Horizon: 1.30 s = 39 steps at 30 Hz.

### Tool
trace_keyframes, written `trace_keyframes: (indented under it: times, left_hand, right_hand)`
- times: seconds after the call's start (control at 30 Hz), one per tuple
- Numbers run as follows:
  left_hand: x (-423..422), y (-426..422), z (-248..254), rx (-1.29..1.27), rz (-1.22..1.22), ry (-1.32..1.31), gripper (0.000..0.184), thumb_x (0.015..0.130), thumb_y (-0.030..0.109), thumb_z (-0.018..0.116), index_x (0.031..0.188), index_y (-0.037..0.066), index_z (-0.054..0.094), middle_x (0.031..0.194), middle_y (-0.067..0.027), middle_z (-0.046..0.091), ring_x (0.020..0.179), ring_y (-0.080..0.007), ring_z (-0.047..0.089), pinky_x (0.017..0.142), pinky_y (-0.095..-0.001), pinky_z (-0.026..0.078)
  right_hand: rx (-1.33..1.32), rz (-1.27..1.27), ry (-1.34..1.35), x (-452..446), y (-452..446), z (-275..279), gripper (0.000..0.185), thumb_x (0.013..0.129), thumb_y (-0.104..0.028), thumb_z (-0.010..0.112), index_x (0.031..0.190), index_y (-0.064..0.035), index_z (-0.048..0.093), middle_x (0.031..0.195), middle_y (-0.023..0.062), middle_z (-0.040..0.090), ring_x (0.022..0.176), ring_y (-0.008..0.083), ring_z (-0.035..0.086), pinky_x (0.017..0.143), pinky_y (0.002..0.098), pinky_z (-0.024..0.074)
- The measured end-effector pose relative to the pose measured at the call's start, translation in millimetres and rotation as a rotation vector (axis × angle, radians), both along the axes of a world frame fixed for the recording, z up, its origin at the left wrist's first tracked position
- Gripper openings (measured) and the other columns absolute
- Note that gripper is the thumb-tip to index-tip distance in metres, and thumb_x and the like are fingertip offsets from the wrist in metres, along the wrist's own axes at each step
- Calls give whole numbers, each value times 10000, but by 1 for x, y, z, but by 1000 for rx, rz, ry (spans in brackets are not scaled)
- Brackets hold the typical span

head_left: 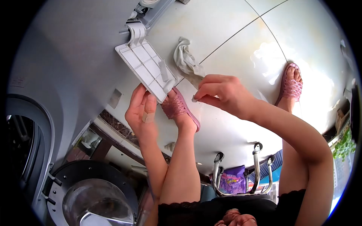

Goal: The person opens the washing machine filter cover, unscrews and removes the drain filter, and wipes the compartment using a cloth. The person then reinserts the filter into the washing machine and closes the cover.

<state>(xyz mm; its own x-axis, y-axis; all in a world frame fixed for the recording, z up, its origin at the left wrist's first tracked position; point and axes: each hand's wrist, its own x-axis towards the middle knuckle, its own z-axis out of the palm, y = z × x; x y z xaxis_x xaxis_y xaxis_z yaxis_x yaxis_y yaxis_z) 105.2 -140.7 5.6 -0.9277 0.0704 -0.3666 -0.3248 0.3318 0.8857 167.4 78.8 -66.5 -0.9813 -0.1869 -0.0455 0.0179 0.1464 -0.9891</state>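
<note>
My left hand (142,113), with a plaster on its thumb, grips the lower corner of a white ribbed plastic flap (141,60). The flap's inner side faces me, and its curved arm reaches up to an opening (142,10) at the base of the grey washing machine (64,49). To the right of the flap is my right hand (222,94), its thumb and forefinger pinched on a small whitish bit (194,98) that I cannot make out. A crumpled pale cloth (185,58) lies on the floor just beyond that hand.
The washing machine's round glass door (98,199) stands swung out at lower left. My feet in pink sandals (175,105) rest on the white tiled floor (230,41). Chrome legs with castors (256,165) and a purple packet (233,180) are beneath me. Green leaves (345,143) show at right.
</note>
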Motion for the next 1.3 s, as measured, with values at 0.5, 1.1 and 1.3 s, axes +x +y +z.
trace_keyframes:
  times: [0.5,1.1,1.3]
  left_hand:
    - [-1,10,2,-158,47,2,393,885,97,723,1204,-110,625,1072,-126,691,942,-145,626,859,-293,478]
    - [-2,5,2,-114,24,-16,394,867,7,697,1226,-127,606,1061,-132,697,954,-152,648,871,-277,504]
    - [-1,10,3,-96,0,32,368,870,0,696,1211,-115,618,1038,-102,685,911,-132,635,837,-261,508]
  right_hand:
    - [-461,-250,-560,-30,-31,-28,105,859,-40,724,956,3,721,935,74,716,850,132,680,805,264,569]
    - [-192,-18,-596,-57,-31,-47,152,812,-106,744,929,-9,739,844,78,735,759,125,677,732,272,556]
    - [-298,-421,-560,-132,-61,-46,170,792,-150,771,916,-35,751,833,66,733,705,132,659,689,275,545]
